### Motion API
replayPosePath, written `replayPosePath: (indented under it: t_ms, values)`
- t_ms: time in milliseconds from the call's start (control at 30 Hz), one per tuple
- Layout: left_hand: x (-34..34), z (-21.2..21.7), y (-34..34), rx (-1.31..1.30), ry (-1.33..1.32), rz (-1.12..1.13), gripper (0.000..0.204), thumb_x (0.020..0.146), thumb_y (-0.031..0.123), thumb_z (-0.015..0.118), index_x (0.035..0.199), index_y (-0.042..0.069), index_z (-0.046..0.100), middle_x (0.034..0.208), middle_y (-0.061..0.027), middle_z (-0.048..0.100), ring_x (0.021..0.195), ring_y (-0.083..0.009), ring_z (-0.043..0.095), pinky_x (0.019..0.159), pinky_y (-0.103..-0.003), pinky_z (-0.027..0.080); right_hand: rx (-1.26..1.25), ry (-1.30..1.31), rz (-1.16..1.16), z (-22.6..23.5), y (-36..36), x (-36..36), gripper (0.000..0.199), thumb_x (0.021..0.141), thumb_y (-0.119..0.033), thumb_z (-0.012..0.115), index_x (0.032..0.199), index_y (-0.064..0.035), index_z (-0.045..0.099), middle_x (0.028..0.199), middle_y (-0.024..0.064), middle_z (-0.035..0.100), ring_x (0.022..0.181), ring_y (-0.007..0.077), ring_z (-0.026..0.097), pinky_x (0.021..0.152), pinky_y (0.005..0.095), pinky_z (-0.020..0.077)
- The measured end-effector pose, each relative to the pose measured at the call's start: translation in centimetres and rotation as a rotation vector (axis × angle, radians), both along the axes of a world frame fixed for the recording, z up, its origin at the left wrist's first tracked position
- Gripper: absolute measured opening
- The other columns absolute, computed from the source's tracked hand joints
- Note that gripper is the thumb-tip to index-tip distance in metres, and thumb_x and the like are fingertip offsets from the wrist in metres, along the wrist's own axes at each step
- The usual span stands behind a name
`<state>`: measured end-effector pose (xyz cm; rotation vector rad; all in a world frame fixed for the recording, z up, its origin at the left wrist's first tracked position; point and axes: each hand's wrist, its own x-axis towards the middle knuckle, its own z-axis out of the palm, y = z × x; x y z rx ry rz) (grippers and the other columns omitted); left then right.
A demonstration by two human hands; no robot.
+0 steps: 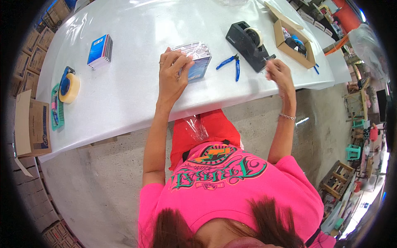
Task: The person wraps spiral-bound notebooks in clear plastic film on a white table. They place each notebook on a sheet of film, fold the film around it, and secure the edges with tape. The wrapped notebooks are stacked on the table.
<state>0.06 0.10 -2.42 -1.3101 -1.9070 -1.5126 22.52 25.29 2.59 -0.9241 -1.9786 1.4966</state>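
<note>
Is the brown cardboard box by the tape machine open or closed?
Open. The cardboard box has its flap folded back, and you can see dark and blue things inside it. It sits beside the black tape dispenser.

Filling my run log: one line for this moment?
left hand: on wrapped notebook stack | right hand: at tape dispenser | pliers: idle

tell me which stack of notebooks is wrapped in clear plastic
The stack under the left hand, the wrapped notebooks at mid-table. The other notebooks, far left, lie bare and untouched.
</note>
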Motion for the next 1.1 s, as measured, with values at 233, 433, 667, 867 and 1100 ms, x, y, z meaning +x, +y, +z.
replayPosePath:
  t_ms: [233, 433, 667, 867, 1100]
  values:
    - [-0.4, -0.2, 0.5, 0.038, -0.023, -0.038, 0.015, 0.082, 0.006, 0.071, 0.096, 0.010, 0.072, 0.095, -0.0033, 0.062, 0.104, -0.0248, 0.056, 0.110, -0.049, 0.034, -0.145, 0.217, 0.265, 3.4, -12.6, -10.3, 0.029, 0.090, -0.030, 0.069, 0.085, -0.0029, 0.062, 0.068, 0.0016, 0.060, 0.055, 0.0074, 0.055, 0.051, 0.0211, 0.0436]
    - [-0.1, 0.2, 0.5, 0.046, 0.005, -0.044, 0.015, 0.082, 0.006, 0.070, 0.096, 0.010, 0.071, 0.094, -0.0032, 0.061, 0.103, -0.0260, 0.055, 0.109, -0.049, 0.035, 0.102, 0.100, 0.160, 4.0, -14.0, -13.2, 0.029, 0.082, -0.026, 0.075, 0.073, -0.0013, 0.062, 0.059, 0.0046, 0.062, 0.050, 0.0085, 0.056, 0.047, 0.0212, 0.0428]
    - [-0.1, 0.1, 0.3, 0.025, 0.027, -0.039, 0.012, 0.083, 0.008, 0.068, 0.095, 0.008, 0.070, 0.095, -0.0048, 0.060, 0.103, -0.0276, 0.056, 0.108, -0.048, 0.037, 0.477, -0.057, 0.121, 2.5, -12.6, -14.0, 0.032, 0.080, -0.026, 0.074, 0.068, -0.0002, 0.061, 0.057, 0.0093, 0.064, 0.049, 0.0122, 0.060, 0.045, 0.0249, 0.0451]
    - [0.2, 0.1, 0.3, -0.011, 0.061, 0.005, 0.024, 0.083, 0.008, 0.066, 0.107, 0.010, 0.069, 0.098, -0.0069, 0.060, 0.103, -0.0283, 0.055, 0.106, -0.048, 0.039, 0.254, -0.057, 0.144, 2.3, -12.9, -12.9, 0.031, 0.081, -0.024, 0.074, 0.068, -0.0011, 0.059, 0.057, 0.0074, 0.062, 0.046, 0.0100, 0.057, 0.043, 0.0230, 0.0439]
    - [0.4, 0.6, 0.0, -0.149, 0.078, 0.062, 0.038, 0.087, 0.009, 0.064, 0.124, 0.020, 0.066, 0.100, -0.0060, 0.057, 0.098, -0.0278, 0.051, 0.095, -0.044, 0.042, 0.129, 0.146, 0.074, 0.0, -13.9, -12.6, 0.029, 0.085, -0.022, 0.074, 0.074, -0.0019, 0.056, 0.059, 0.0037, 0.059, 0.048, 0.0061, 0.053, 0.042, 0.0209, 0.0415]
